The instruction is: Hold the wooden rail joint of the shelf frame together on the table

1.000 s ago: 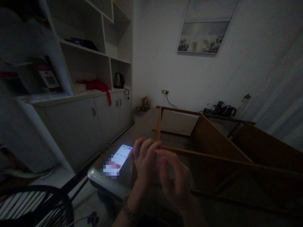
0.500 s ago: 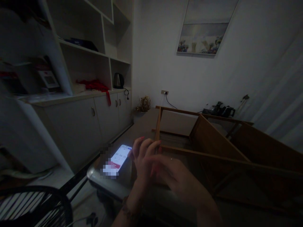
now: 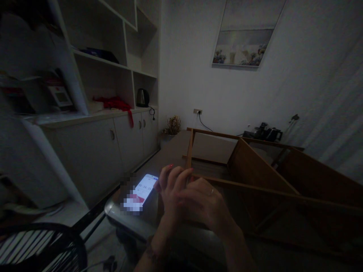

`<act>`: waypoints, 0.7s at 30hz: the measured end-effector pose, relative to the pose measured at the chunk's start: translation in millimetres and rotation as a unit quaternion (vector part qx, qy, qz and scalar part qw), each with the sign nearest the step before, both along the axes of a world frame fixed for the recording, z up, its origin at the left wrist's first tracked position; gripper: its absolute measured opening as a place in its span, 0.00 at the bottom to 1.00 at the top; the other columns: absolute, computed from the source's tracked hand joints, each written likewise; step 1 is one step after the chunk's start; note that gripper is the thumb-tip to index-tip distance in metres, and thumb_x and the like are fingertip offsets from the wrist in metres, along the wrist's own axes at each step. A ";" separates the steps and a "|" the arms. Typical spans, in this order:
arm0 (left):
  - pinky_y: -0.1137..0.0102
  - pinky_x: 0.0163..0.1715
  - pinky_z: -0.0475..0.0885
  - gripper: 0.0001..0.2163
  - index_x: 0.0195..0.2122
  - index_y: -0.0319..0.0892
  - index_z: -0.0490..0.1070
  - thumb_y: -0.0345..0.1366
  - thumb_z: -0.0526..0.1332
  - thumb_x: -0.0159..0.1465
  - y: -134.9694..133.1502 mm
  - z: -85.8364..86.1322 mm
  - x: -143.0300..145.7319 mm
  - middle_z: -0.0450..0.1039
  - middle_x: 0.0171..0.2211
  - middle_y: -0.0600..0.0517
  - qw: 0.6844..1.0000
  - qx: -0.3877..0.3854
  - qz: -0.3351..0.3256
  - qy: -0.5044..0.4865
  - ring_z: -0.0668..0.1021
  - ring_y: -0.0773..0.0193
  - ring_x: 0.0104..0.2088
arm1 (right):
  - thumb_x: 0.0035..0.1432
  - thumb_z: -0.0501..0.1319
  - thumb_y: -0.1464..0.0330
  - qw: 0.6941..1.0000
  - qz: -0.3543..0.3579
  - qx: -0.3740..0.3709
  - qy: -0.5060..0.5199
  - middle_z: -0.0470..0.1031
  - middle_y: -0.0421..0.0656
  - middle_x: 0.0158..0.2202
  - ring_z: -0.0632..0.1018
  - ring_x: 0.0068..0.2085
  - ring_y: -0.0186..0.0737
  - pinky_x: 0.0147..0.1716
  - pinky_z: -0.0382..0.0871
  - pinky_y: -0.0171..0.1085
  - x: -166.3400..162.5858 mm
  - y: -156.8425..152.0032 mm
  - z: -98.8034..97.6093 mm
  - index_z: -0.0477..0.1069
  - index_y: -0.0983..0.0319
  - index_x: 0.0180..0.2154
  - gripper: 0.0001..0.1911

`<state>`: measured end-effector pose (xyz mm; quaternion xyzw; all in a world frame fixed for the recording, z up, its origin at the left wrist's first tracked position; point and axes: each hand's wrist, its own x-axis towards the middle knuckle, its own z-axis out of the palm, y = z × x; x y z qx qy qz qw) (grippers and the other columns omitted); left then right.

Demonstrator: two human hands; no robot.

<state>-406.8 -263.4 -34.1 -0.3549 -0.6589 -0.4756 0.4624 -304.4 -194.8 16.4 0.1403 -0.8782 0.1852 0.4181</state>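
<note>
My left hand [image 3: 170, 185] is raised in front of me, fingers pointing up and slightly apart, red nails showing; it holds nothing that I can see. My right hand [image 3: 205, 206], a ring on one finger, lies across it with bent fingers pressed against the left palm; what is between them is hidden. Both hands hover just before the near corner post of a wooden frame [image 3: 255, 166] lying on its side. A lit phone [image 3: 143, 190] rests on a glass tabletop [image 3: 119, 215] just left of my left hand.
White cabinets and shelves [image 3: 113, 139] line the left wall, with a kettle [image 3: 141, 97] and a red cloth [image 3: 115, 102] on the counter. A dark round wire object [image 3: 42, 245] sits bottom left. A picture [image 3: 241, 45] hangs on the far wall. The room is dim.
My right hand has moved left and up from beside the left hand and now lies against its palm. The left hand and the phone have stayed put.
</note>
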 end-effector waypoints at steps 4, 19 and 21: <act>0.62 0.56 0.57 0.10 0.48 0.49 0.75 0.40 0.56 0.72 2.2 0.7 -1.3 0.75 0.40 0.51 1.000 0.012 0.013 0.012 0.69 0.56 0.54 | 0.68 0.60 0.64 0.995 -0.003 0.049 0.089 0.78 0.40 0.33 0.77 0.35 0.36 0.38 0.76 0.33 -8.6 3.6 -11.0 0.75 0.60 0.43 0.08; 0.63 0.55 0.57 0.09 0.47 0.49 0.75 0.39 0.56 0.71 -0.1 1.1 1.5 0.75 0.41 0.51 1.000 0.007 0.009 0.008 0.70 0.57 0.54 | 0.67 0.63 0.68 0.985 -0.013 0.006 0.174 0.76 0.39 0.29 0.75 0.30 0.35 0.30 0.74 0.34 -20.4 -3.0 -24.3 0.76 0.59 0.41 0.04; 0.63 0.54 0.59 0.09 0.47 0.49 0.75 0.38 0.56 0.71 -0.2 1.7 0.9 0.75 0.41 0.51 1.000 0.004 0.002 0.009 0.70 0.57 0.54 | 0.66 0.63 0.69 0.983 -0.026 -0.002 0.184 0.76 0.38 0.29 0.74 0.29 0.35 0.30 0.74 0.34 -21.9 -4.5 -26.8 0.76 0.58 0.40 0.03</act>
